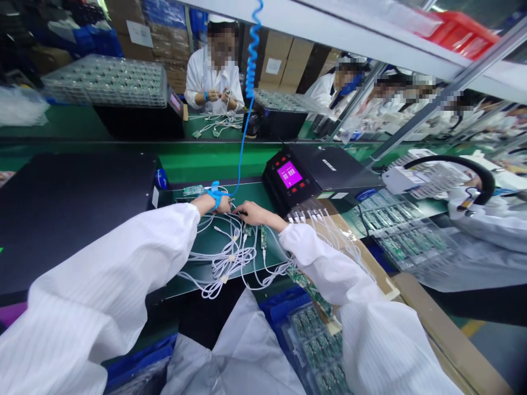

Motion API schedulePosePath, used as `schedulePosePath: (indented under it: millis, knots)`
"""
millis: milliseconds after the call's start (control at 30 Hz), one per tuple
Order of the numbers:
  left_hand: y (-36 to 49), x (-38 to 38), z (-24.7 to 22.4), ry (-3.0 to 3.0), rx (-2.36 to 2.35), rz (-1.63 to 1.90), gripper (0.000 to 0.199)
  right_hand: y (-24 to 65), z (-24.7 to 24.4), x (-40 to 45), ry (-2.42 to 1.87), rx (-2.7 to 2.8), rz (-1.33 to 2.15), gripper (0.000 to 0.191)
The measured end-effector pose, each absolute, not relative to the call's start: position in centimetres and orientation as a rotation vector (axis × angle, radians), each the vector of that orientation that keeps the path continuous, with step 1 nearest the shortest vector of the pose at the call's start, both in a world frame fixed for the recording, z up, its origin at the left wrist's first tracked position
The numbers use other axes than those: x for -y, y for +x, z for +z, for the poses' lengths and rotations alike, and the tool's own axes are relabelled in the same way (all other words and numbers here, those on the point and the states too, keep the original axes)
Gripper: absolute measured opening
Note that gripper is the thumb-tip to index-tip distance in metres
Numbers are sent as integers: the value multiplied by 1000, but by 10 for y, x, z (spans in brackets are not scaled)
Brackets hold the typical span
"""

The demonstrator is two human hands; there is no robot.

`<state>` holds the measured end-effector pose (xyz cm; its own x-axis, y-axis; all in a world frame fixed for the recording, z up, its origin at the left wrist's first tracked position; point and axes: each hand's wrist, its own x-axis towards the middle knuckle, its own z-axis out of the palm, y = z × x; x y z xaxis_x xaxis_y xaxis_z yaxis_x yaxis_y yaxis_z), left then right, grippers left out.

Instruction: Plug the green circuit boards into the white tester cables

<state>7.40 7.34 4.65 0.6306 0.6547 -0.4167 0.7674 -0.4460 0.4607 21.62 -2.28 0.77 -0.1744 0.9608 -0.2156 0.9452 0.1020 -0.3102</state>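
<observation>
Over the green bench top my left hand [223, 204], with a blue wrist strap [214, 196] on it, is closed; whatever it grips is too small to make out. My right hand [252, 213] meets it from the right, thumb and fingers pinched together near the left fingertips, on something I cannot make out. Below both hands lies a tangle of white cables [230, 255] with bits of yellowish tape. Small green circuit boards sit close by: one board [263, 237] joined to a cable plug, another [193, 190] behind my left hand.
A black tester [288, 174] with a lit magenta screen stands right, white plugs [302, 215] along its front. A large black box [78, 214] fills the left. A coiled blue cord [250, 66] hangs ahead. Board trays [405, 236] lie right; a co-worker [214, 82] sits opposite.
</observation>
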Motion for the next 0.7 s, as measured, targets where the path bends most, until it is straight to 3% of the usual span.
schedulePosePath:
  millis: [133,300,467,700]
  knots:
    - [83,-67,30,2292,-1034,-508,34,222,2,28,-1961,2250,645,40]
    - [82,-76,19,2385,-959,-523,32,230,1,38,-1935,2186,587,42]
    - [81,-79,12,2415,-935,-548,30,231,14,53,-2300,2007,427,57]
    - [82,-71,16,2458,-1005,-610,32,228,26,61,-2411,1989,503,40]
